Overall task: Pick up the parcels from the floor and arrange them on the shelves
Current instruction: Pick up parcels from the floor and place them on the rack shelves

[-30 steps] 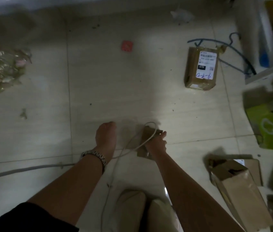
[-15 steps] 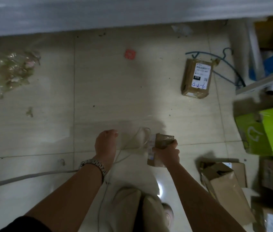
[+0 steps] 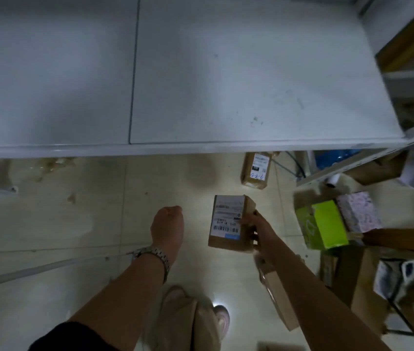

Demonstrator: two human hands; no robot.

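Observation:
My right hand grips a small brown cardboard parcel by its right side, white shipping label facing up, held in the air above the floor. My left hand, with a metal watch on the wrist, hangs beside it with fingers curled and holds nothing. A white metal shelf fills the upper half of the view, its surface bare. Another labelled brown parcel lies on the floor just under the shelf's front edge. A long brown box lies on the floor under my right forearm.
A green box and a pale patterned box sit at the right among several cardboard boxes. A second shelf frame runs along the right. Crumpled plastic lies at left, and a grey cable crosses the tiles.
My right hand has lifted the small parcel off the floor and turned its label up. The view has risen, so the white shelf now fills the top. My left hand stays empty.

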